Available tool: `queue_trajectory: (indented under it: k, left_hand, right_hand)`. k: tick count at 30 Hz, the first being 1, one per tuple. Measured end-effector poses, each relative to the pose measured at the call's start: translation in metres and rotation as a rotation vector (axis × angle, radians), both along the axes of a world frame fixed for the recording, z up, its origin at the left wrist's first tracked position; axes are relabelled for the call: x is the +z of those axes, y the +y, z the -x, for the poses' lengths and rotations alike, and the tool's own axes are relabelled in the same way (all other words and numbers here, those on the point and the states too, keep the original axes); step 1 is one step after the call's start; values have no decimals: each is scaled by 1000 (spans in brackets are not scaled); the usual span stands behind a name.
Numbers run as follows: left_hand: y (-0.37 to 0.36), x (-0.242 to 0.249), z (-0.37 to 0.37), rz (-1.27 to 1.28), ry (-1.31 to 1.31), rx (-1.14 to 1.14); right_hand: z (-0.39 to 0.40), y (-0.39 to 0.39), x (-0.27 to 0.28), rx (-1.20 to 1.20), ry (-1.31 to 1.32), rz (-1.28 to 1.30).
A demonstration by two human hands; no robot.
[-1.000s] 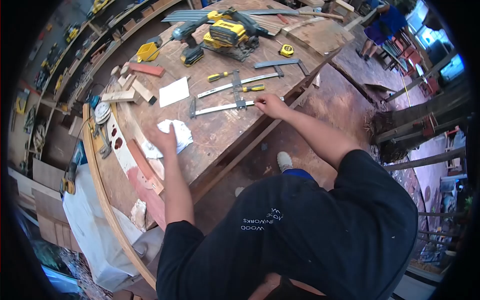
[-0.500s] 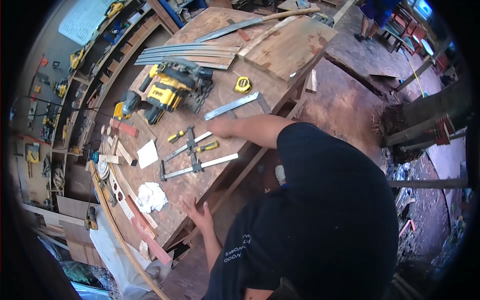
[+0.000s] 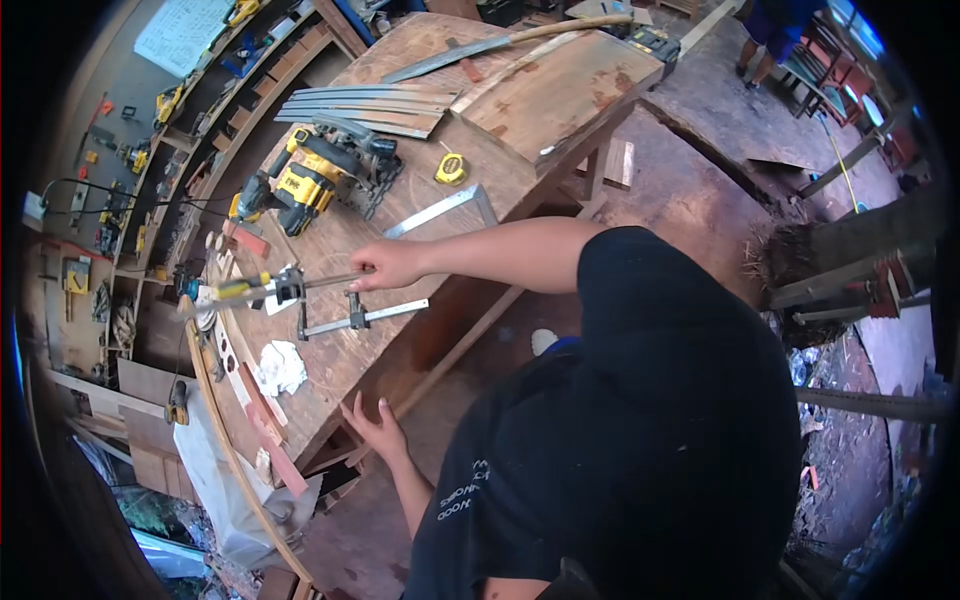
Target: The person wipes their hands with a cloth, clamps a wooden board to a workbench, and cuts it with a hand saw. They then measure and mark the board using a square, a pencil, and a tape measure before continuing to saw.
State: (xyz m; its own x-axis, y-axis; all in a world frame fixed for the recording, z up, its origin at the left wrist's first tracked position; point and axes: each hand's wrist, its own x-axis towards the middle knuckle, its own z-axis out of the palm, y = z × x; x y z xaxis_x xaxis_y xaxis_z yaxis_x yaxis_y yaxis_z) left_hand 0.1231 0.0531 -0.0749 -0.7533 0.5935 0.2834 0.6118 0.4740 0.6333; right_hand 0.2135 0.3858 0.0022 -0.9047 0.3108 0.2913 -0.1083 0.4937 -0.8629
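Two bare hands work at the near edge of a round wooden table (image 3: 420,215). Nearest the camera, the left hand (image 3: 372,430) hangs just off the table's lower edge, fingers spread open and holding nothing. Just beyond it on the table lies a crumpled white rag (image 3: 280,368), with a reddish wooden strip (image 3: 268,432) along the rim beside it.

Farther in, the right hand (image 3: 388,265) reaches across the table with its fingers closed around the steel bar of a bar clamp (image 3: 285,285), lifted above the wood and pointing left; its yellow handle (image 3: 238,289) sticks out toward the table's left rim. Directly below the held one, a second bar clamp (image 3: 355,317) lies flat on the table, close to the hand but not touched.

Beyond the hand, a steel square (image 3: 440,211) rests on the table, and a yellow tape measure (image 3: 450,168) sits just past it. To the left stands a yellow-and-black circular saw (image 3: 320,178), with a stack of curved grey strips (image 3: 370,108) behind it. At the far end lies a long blade with a wooden handle (image 3: 500,42). Another person (image 3: 775,20) stands well beyond the table.
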Motion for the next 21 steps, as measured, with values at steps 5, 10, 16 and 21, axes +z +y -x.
queue_trajectory:
  k: [5,10,16,21]
  left_hand:
    - [26,-28,-50,-42,-142,-195]
    - [38,-41,-117,36,-285,-352]
    - [125,-59,-175,-71,-368,-479]
    - [310,-30,-230,-317,-751,-440]
  right_hand:
    - [-104,-39,64,24,350,334]
    - [-213,-12,53,0,-32,434]
    - [-322,48,3,-194,155,325]
    - [-436,155,-66,-612,41,744]
